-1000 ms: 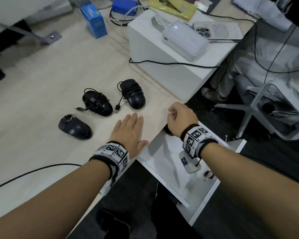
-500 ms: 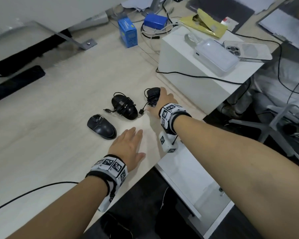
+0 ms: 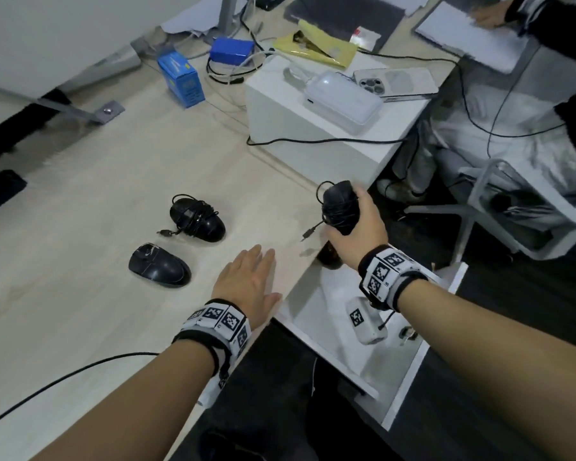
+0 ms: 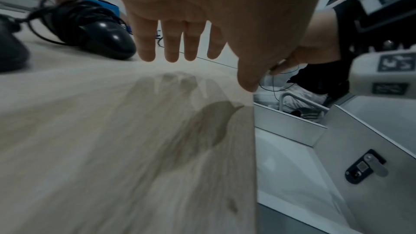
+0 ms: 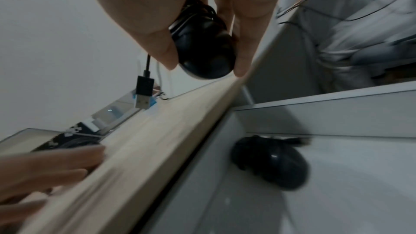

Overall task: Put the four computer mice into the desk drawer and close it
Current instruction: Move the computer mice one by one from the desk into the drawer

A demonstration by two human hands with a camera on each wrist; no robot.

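Observation:
My right hand [image 3: 353, 224] grips a black mouse [image 3: 341, 207] wrapped in its own cable, lifted over the desk's right edge above the open white drawer [image 3: 316, 324]. Its USB plug [image 5: 144, 93] dangles below the mouse [image 5: 202, 52]. One black mouse [image 5: 272, 165] lies inside the drawer [image 5: 337, 175], at its back; in the head view only a sliver [image 3: 328, 259] shows under my hand. Two more black mice stay on the wooden desk: a cable-wrapped one [image 3: 197, 219] and a plain one [image 3: 160, 266] nearer me. My left hand [image 3: 250, 284] lies flat with straight fingers on the desk edge, holding nothing.
A white box [image 3: 313, 128] with a power bank and a phone stands at the desk's back right. A blue carton [image 3: 180, 79] and loose cables lie behind. A black cable [image 3: 64, 377] crosses the near desk. Another person sits on a chair [image 3: 512, 201] to the right.
My right hand reached from the drawer to the rightmost mouse on the desk, took hold of it and lifted it back over the desk edge. The left hand stayed flat.

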